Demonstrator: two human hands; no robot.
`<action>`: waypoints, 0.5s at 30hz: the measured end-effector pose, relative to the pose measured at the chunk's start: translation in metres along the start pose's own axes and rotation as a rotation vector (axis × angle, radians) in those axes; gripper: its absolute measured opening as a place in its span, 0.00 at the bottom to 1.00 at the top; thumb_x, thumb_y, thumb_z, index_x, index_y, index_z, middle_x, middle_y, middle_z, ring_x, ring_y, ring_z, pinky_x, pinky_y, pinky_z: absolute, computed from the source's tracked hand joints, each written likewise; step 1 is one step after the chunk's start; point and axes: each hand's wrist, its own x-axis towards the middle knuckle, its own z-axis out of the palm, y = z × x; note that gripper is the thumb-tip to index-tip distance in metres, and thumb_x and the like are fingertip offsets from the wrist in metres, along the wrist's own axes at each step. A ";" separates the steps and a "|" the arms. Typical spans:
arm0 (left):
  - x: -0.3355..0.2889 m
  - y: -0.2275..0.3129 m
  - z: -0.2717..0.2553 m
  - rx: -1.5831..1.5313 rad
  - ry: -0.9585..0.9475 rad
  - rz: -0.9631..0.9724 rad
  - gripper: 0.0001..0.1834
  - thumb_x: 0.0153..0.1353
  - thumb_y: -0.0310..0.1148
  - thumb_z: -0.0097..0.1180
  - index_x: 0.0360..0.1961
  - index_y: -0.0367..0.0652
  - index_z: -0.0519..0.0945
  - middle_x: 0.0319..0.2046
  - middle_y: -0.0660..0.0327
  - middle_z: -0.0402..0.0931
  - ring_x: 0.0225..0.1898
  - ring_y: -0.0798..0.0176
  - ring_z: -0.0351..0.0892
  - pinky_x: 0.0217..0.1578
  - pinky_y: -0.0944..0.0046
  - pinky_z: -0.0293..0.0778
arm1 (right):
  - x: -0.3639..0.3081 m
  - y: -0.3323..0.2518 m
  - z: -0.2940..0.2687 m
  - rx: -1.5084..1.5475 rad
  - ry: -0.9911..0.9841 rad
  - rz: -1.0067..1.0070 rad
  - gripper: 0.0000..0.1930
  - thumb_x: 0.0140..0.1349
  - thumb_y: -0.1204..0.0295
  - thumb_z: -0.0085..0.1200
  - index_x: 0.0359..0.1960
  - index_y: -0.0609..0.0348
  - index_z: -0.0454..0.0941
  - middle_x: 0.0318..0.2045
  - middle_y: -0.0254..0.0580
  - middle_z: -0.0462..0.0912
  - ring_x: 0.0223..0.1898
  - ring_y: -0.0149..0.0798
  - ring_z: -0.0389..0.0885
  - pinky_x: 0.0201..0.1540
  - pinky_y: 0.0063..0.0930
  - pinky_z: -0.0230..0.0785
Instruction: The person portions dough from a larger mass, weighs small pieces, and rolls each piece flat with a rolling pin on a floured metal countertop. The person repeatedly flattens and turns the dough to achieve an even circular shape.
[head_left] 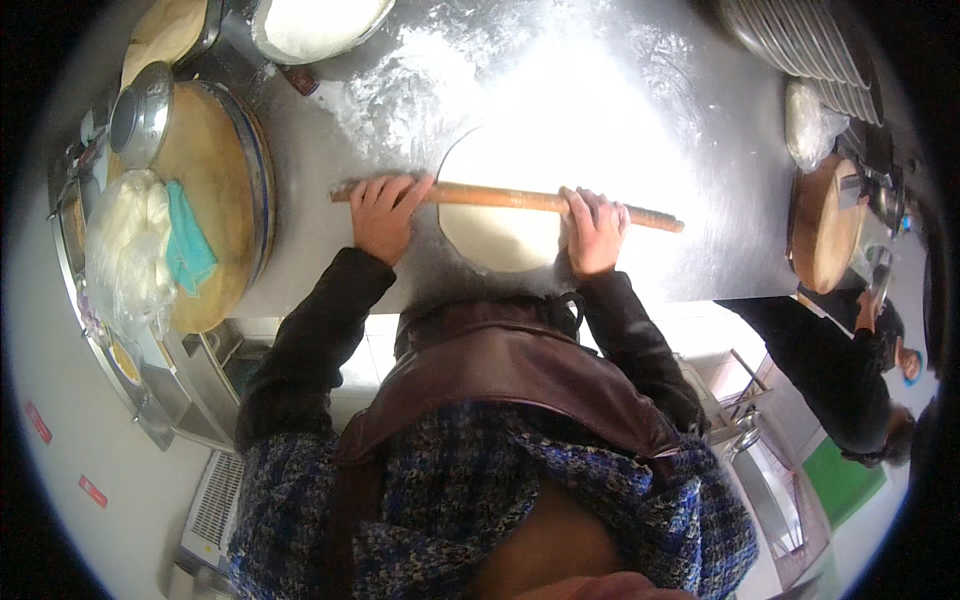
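Observation:
A long wooden rolling pin (497, 196) lies crosswise over a flat round sheet of dough (500, 238) on the steel table. Toward the pin's left end my left hand (383, 215) is closed over the wood, just off the dough's left edge. My right hand (595, 228) curls over the pin nearer its right end, above the dough's right part. The pin's tapered ends stick out past both hands. Glare washes out the far and right side of the dough, so its edge there cannot be made out.
White flour (430, 75) is scattered over the far tabletop. At left, a thick round wooden board (222, 200) bears a teal cloth (187, 240), bagged dough (130, 250) and a metal lid (142, 115). Stacked trays (800, 50) and a smaller round board (828, 225) stand at right. A co-worker (830, 370) leans in there.

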 end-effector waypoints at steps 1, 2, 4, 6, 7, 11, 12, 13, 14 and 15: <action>0.002 0.002 -0.007 -0.008 -0.008 0.086 0.34 0.60 0.44 0.61 0.69 0.51 0.75 0.67 0.59 0.72 0.68 0.46 0.68 0.71 0.37 0.56 | -0.016 -0.005 -0.003 0.026 -0.001 0.057 0.21 0.61 0.71 0.63 0.57 0.46 0.81 0.50 0.33 0.83 0.50 0.36 0.79 0.62 0.44 0.61; 0.012 0.003 -0.014 -0.057 -0.042 0.115 0.34 0.61 0.44 0.60 0.69 0.51 0.74 0.68 0.58 0.71 0.69 0.45 0.67 0.71 0.36 0.55 | -0.025 -0.010 -0.004 0.025 0.044 0.139 0.22 0.60 0.72 0.63 0.57 0.43 0.81 0.50 0.28 0.82 0.50 0.31 0.78 0.61 0.42 0.60; 0.052 0.012 -0.029 -0.078 -0.070 0.159 0.35 0.62 0.47 0.58 0.71 0.53 0.72 0.70 0.58 0.70 0.71 0.44 0.64 0.72 0.34 0.53 | -0.023 -0.012 -0.004 0.002 0.085 0.139 0.27 0.66 0.65 0.57 0.67 0.52 0.73 0.59 0.43 0.79 0.59 0.44 0.76 0.69 0.52 0.54; 0.117 0.023 -0.033 0.020 -0.138 0.177 0.36 0.62 0.49 0.57 0.72 0.56 0.71 0.71 0.58 0.68 0.73 0.45 0.63 0.74 0.34 0.50 | 0.000 -0.001 0.000 -0.048 0.040 0.208 0.35 0.72 0.55 0.45 0.76 0.59 0.60 0.70 0.53 0.72 0.70 0.53 0.70 0.75 0.61 0.45; 0.153 0.025 -0.030 0.159 -0.119 0.215 0.36 0.66 0.53 0.54 0.74 0.61 0.68 0.74 0.59 0.65 0.75 0.45 0.59 0.75 0.33 0.47 | 0.017 0.010 0.005 -0.130 -0.032 0.252 0.34 0.75 0.52 0.37 0.77 0.56 0.61 0.73 0.49 0.69 0.73 0.53 0.67 0.76 0.64 0.44; 0.285 0.024 -0.002 0.113 0.253 0.340 0.32 0.70 0.50 0.53 0.73 0.55 0.70 0.74 0.57 0.64 0.75 0.47 0.58 0.76 0.42 0.49 | 0.104 0.089 0.020 -0.137 0.144 0.284 0.28 0.80 0.56 0.35 0.75 0.53 0.64 0.75 0.49 0.66 0.77 0.49 0.61 0.78 0.58 0.44; 0.294 0.022 0.004 0.109 0.266 0.327 0.32 0.70 0.49 0.53 0.73 0.55 0.69 0.74 0.57 0.64 0.76 0.46 0.58 0.76 0.41 0.50 | 0.116 0.098 0.022 -0.131 0.116 0.334 0.30 0.74 0.59 0.43 0.75 0.55 0.62 0.75 0.49 0.65 0.77 0.49 0.60 0.78 0.61 0.44; 0.301 0.021 0.008 0.103 0.276 0.310 0.32 0.70 0.48 0.53 0.74 0.55 0.69 0.74 0.56 0.64 0.76 0.46 0.58 0.76 0.41 0.50 | 0.123 0.103 0.021 -0.127 0.159 0.342 0.34 0.68 0.62 0.51 0.75 0.56 0.61 0.75 0.50 0.65 0.77 0.49 0.60 0.78 0.63 0.44; 0.297 0.020 0.009 0.098 0.293 0.289 0.32 0.70 0.48 0.53 0.74 0.54 0.68 0.74 0.56 0.64 0.76 0.46 0.58 0.75 0.41 0.50 | 0.121 0.100 0.019 -0.136 0.108 0.345 0.31 0.68 0.63 0.52 0.72 0.56 0.64 0.73 0.50 0.67 0.75 0.49 0.62 0.78 0.62 0.46; 0.281 0.021 0.009 0.097 0.312 0.263 0.32 0.70 0.47 0.53 0.74 0.54 0.68 0.74 0.55 0.64 0.76 0.46 0.58 0.75 0.41 0.51 | 0.114 0.091 0.017 -0.146 0.142 0.298 0.29 0.68 0.63 0.53 0.69 0.56 0.68 0.71 0.50 0.70 0.74 0.49 0.65 0.77 0.62 0.47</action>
